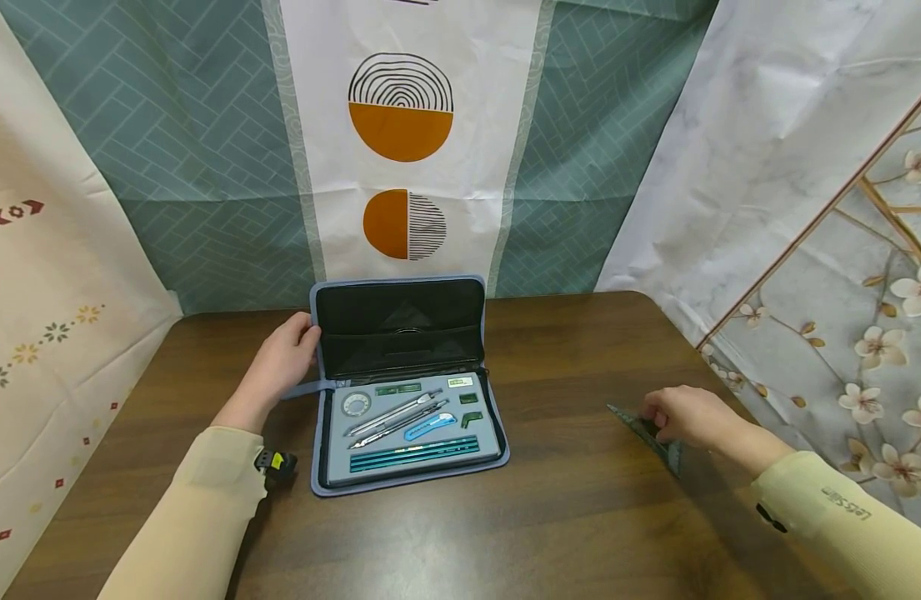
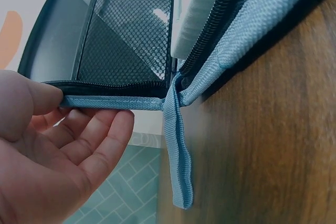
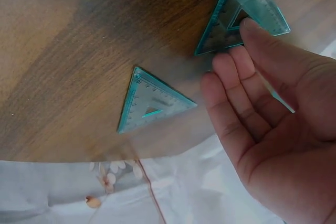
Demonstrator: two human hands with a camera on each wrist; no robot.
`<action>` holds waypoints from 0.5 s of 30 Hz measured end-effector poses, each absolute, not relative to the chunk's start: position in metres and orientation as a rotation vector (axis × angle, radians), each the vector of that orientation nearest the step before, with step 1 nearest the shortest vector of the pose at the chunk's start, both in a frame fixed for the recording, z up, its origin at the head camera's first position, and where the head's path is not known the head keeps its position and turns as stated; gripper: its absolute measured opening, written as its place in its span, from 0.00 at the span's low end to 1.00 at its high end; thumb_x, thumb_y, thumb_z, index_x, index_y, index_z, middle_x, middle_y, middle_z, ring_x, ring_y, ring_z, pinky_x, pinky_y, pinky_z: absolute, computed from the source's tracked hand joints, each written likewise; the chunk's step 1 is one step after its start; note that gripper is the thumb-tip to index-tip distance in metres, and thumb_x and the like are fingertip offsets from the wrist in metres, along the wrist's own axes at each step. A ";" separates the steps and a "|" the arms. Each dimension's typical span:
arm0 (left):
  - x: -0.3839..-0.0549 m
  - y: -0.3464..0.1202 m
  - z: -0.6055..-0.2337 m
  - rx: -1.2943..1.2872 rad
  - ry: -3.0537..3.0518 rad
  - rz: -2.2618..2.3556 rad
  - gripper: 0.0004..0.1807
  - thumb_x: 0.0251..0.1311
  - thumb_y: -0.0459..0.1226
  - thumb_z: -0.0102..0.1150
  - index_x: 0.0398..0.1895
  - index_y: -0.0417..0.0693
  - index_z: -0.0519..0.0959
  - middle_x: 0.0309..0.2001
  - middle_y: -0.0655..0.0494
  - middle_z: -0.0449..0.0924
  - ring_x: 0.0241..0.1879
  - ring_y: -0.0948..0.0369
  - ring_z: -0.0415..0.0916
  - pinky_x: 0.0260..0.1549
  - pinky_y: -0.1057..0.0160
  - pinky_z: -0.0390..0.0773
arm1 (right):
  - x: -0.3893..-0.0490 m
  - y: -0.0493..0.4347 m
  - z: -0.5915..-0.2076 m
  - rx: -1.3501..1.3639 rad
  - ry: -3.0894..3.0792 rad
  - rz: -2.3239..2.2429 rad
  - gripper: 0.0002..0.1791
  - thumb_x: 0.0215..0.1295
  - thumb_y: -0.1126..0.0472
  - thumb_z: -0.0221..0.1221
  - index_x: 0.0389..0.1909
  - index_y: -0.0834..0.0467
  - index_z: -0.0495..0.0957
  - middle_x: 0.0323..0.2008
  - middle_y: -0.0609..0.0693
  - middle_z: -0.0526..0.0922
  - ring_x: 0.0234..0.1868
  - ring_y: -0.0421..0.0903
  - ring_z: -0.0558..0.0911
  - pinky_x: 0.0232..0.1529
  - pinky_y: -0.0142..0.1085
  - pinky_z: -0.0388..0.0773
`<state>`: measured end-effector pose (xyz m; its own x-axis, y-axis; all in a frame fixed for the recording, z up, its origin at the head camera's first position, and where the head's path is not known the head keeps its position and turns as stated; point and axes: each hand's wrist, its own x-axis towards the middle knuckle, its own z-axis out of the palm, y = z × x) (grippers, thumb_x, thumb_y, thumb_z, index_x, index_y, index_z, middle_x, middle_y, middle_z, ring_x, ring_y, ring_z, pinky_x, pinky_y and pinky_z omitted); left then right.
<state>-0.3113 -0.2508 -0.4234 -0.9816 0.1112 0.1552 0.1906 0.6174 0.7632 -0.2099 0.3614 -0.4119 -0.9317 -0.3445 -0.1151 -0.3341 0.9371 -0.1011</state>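
Note:
A blue zippered geometry case (image 1: 314, 417) lies unfolded on the table, its black lid (image 1: 355, 357) standing up at the back. Thumb and fingers of my left hand (image 1: 283, 354) pinch the lid's left edge; a blue wrist strap (image 2: 179, 156) hangs just below it in the left wrist view. Over at the right, my right hand (image 1: 688, 417) grips a clear green set square (image 3: 215, 38) between thumb and fingers, tilted above the tabletop. A second green set square (image 3: 155, 100) lies on the wood close to that hand in the right wrist view.
In the case, a grey tray (image 1: 338, 457) holds silver compasses (image 1: 392, 414), a blue cutter-like tool (image 1: 430, 426), green pencils (image 1: 415, 454), a round white dial (image 1: 357, 404) and small green pieces. Curtains hang behind the brown table (image 1: 558, 500).

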 end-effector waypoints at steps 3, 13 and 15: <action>-0.311 -0.251 -0.423 -0.263 -2.740 -1.315 0.18 0.91 0.43 0.41 0.63 0.37 0.73 0.56 0.34 0.79 0.53 0.38 0.82 0.58 0.35 0.81 | -0.209 0.362 -0.412 -0.524 2.968 -0.107 0.17 0.50 0.69 0.82 0.36 0.55 0.86 0.28 0.38 0.79 0.30 0.38 0.78 0.32 0.42 0.79; -0.311 -0.251 -0.423 -0.264 -2.743 -1.303 0.18 0.91 0.43 0.41 0.63 0.37 0.73 0.56 0.34 0.79 0.52 0.39 0.82 0.56 0.36 0.82 | -0.211 0.364 -0.413 -0.534 2.940 -0.073 0.12 0.55 0.69 0.77 0.38 0.57 0.84 0.29 0.39 0.80 0.30 0.39 0.78 0.33 0.42 0.79; -0.311 -0.251 -0.422 -0.264 -2.742 -1.303 0.18 0.91 0.42 0.41 0.63 0.37 0.73 0.56 0.34 0.79 0.52 0.39 0.82 0.55 0.36 0.82 | -0.213 0.365 -0.413 -0.525 2.928 -0.073 0.12 0.56 0.68 0.77 0.38 0.57 0.85 0.30 0.41 0.82 0.32 0.40 0.80 0.34 0.43 0.81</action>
<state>-0.3110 -0.2507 -0.4225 -0.9805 0.1153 0.1590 0.1961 0.6200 0.7597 -0.2126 0.3652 -0.4126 -0.9244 -0.3490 -0.1538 -0.3409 0.9369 -0.0772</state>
